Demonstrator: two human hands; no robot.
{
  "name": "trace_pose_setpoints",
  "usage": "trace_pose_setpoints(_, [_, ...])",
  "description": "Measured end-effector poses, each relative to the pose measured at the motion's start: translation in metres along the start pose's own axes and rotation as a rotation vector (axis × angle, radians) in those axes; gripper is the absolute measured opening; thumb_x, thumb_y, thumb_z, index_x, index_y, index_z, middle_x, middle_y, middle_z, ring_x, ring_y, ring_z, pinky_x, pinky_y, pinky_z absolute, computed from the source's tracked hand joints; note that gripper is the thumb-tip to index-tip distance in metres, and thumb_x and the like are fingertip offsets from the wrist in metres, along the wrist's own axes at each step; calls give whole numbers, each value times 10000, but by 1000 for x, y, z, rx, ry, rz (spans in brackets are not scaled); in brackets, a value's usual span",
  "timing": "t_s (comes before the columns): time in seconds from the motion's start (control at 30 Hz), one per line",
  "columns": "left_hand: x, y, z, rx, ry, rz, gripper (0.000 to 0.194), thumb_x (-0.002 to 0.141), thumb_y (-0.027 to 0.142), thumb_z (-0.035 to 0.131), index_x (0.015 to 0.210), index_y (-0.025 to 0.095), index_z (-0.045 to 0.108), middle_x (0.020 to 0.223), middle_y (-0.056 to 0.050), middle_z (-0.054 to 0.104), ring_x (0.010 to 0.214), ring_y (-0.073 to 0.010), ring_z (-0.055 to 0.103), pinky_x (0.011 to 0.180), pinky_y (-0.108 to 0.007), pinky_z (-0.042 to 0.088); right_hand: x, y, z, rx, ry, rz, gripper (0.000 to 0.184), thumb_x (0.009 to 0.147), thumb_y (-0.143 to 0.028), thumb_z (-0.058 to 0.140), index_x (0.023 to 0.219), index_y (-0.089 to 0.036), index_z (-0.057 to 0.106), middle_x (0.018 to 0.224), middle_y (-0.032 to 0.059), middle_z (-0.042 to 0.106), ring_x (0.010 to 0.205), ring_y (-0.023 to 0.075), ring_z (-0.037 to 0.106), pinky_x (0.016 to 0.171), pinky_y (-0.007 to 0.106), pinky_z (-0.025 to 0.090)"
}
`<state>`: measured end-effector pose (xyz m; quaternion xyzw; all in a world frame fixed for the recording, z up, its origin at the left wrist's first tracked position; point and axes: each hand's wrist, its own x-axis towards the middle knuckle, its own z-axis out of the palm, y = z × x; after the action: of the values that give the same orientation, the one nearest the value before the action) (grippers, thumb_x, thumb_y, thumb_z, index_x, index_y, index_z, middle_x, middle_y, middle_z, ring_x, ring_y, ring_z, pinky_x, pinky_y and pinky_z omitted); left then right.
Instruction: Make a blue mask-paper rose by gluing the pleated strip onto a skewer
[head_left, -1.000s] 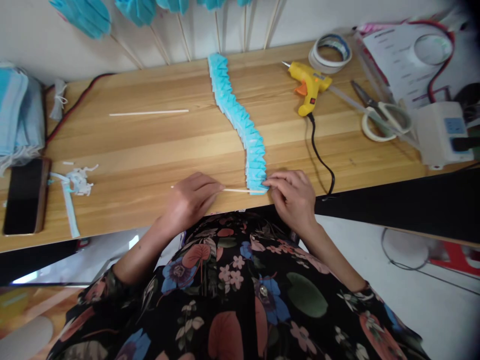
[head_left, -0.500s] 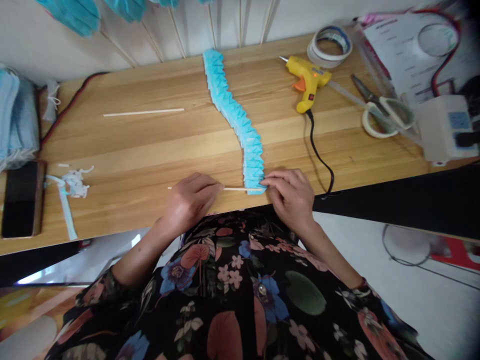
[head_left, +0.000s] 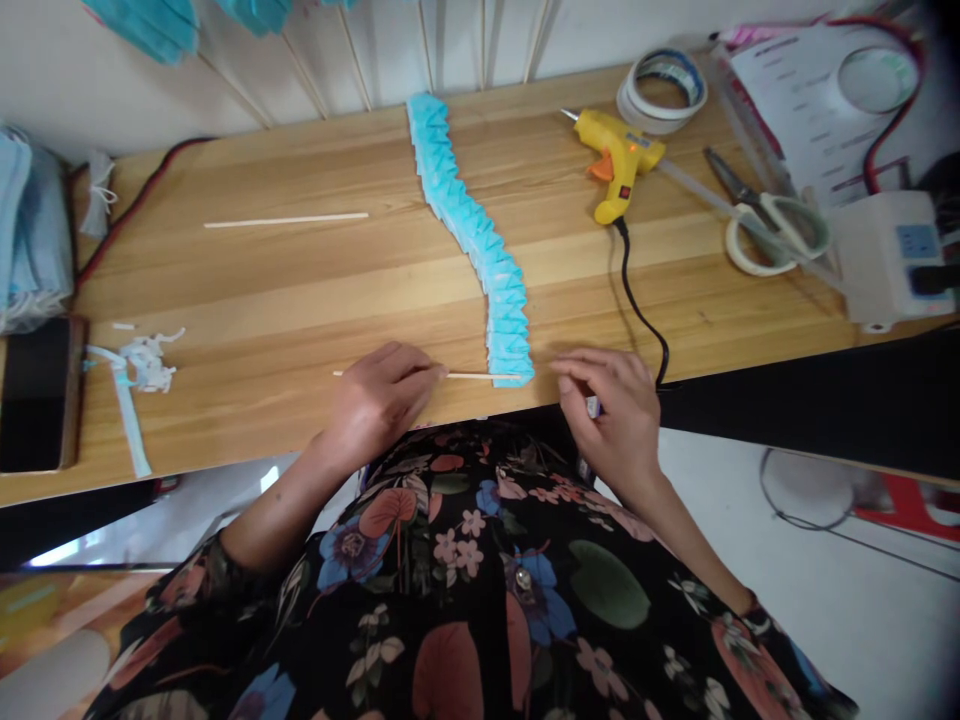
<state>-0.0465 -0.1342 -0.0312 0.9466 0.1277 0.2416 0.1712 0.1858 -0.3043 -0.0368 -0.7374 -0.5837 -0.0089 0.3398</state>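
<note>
Left of the pleated strip [head_left: 480, 235], my left grip [head_left: 384, 395] pinches a stick [head_left: 470, 376]; right of it, my right grip [head_left: 616, 410] gapes narrowly.

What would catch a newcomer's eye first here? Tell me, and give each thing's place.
Probably the bright blue pleated strip, curving across the wooden table from its back edge nearly to the front. At its near end, the left hand holds a thin pale stick whose tip lies over the strip. The yellow glue gun also stands out, lying to the strip's right.
</note>
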Motion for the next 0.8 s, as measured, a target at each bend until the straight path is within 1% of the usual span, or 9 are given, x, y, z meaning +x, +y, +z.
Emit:
trace_pose_setpoints(0.07, [-1,-1,0,-6,-1,1,129,1002,153,587,1019,129,713,939,-93,703,830,-186,621,699,-302,502,-5,-2,-3,-88,-36,2,128,948,-243,651,1041,-241,738,1052,61,762,1001,259,680,853,419,458])
trace_pose_setpoints(0.13, [-1,-2,1,-19,8,-8,129,1000,150,589,1029,132,713,949,-95,707,851,-192,631,710,-304,510,-6,-3,-2,-153,-50,3,137,939,-295,678,1043,-236,745,1045,65,761,989,265,674,826,415,447])
trace_pose_setpoints(0.27, [-3,-4,1,-68,28,-28,138,977,117,605,1060,129,715,979,-102,715,889,-203,650,734,-312,528,0,-9,2,-170,-71,10,165,944,-350,670,1035,-233,742,1061,77,760,981,277,672,817,424,455])
trace_pose_setpoints(0.37, [-4,-4,1,-103,40,-45,162,964,94,612,1085,120,716,1004,-111,719,904,-205,660,755,-319,539,5,-15,1,-15,-110,74,167,970,-337,621,1066,-226,700,1050,76,766,947,257,690,809,409,496])
trace_pose_setpoints(0.5, [-4,-4,1,-127,58,-70,171,959,90,618,1096,117,717,1010,-114,721,908,-204,669,765,-320,548,3,-21,-5,307,-125,341,208,1008,-364,568,1176,-250,612,1009,37,782,800,189,722,734,345,549])
trace_pose_setpoints(0.57, [-3,-4,0,-128,61,-72,172,959,90,619,1099,117,717,1008,-116,723,906,-206,670,764,-323,550,2,-22,-8,450,-154,441,243,1019,-406,552,1214,-267,590,1020,31,789,801,182,739,712,331,564])
trace_pose_setpoints(0.63, [-3,-4,0,-134,61,-74,173,960,91,620,1102,118,715,1012,-118,723,911,-208,671,766,-327,552,2,-23,-9,578,-180,505,283,1019,-447,548,1240,-275,582,1025,35,792,813,185,751,673,320,573])
trace_pose_setpoints(0.7, [-3,-4,0,-140,58,-76,175,966,97,615,1109,125,712,1017,-116,723,915,-208,670,768,-328,553,3,-24,-9,681,-174,562,321,1009,-477,560,1258,-275,576,1015,42,793,827,193,762,626,309,577])
trace_pose_setpoints(0.8, [-4,-4,0,-131,46,-75,173,978,113,605,1114,136,709,1015,-111,721,915,-205,666,763,-326,549,5,-26,-8,776,-153,618,351,994,-485,586,1272,-272,569,1007,48,797,877,206,775,610,304,590])
